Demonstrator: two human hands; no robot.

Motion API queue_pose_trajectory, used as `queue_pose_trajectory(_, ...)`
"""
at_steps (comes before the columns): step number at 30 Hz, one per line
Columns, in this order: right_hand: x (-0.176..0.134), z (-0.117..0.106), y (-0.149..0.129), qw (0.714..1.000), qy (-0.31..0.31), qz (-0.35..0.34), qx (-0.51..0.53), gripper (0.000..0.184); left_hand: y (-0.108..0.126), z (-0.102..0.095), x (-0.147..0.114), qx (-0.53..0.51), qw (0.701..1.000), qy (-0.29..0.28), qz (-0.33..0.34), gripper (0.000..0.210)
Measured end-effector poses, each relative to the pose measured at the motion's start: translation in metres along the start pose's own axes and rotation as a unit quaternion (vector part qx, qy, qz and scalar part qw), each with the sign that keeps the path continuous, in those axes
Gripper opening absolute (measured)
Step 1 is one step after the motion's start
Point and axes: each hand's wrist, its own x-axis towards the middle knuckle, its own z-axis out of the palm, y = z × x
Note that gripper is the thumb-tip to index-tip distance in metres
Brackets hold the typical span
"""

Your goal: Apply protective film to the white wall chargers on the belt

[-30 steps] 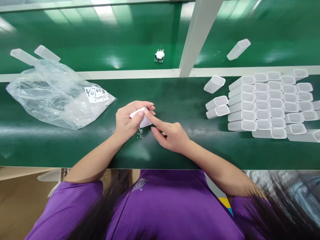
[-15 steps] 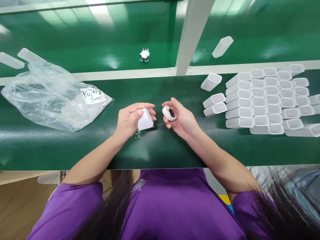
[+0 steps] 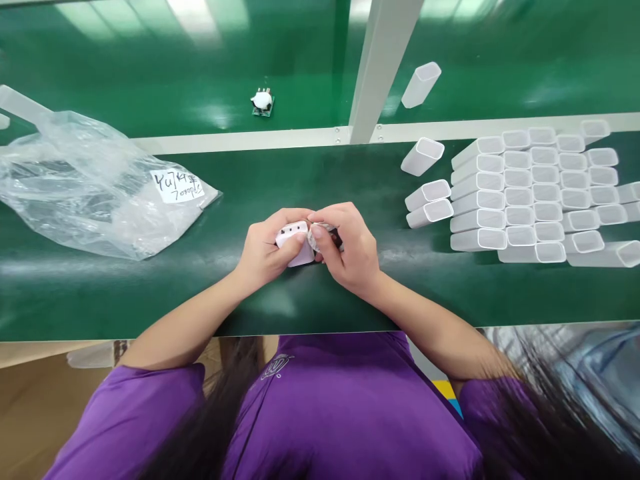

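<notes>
My left hand (image 3: 267,247) is closed around a small white plastic housing (image 3: 299,256), its thumb pressed on the front. A row of small dark holes shows along the housing's upper part. Close against it, my right hand (image 3: 350,250) pinches a whitish rounded piece (image 3: 318,239) between thumb and fingers. Something dark shows beside that piece, and the fingers cover much of it. The two pieces meet or nearly meet; I cannot tell whether they are joined. Both hands are just above the green table (image 3: 280,303).
A clear plastic bag (image 3: 95,193) with a handwritten label (image 3: 177,186) lies at the left. Many translucent rectangular tubes (image 3: 490,200) are stacked at the right. On the shelf behind sits a small circuit board with a white dome (image 3: 263,101). A grey post (image 3: 383,67) rises behind the table.
My right hand has moved left, bringing the rounded piece up to the housing. The housing has turned so its holes show. The tiny clear bits below my left hand no longer show.
</notes>
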Motion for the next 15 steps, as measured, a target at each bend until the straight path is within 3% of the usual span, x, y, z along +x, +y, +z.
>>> queue_pose_trajectory(3,-0.002,0.001,0.0,0.999,-0.017,-0.005,-0.029,0.025,0.0,0.001,-0.001,0.031,0.999,-0.002,0.02,0.036)
queue_pose_trajectory(7,-0.006,0.002,0.0,0.998,-0.035,0.004,-0.057,0.024,0.0,0.002,-0.008,0.069,0.993,0.027,0.093,0.024)
queue_pose_trajectory(15,-0.01,0.007,0.001,0.992,0.021,-0.047,-0.119,0.022,-0.005,0.007,-0.014,0.112,0.977,0.059,0.17,0.023)
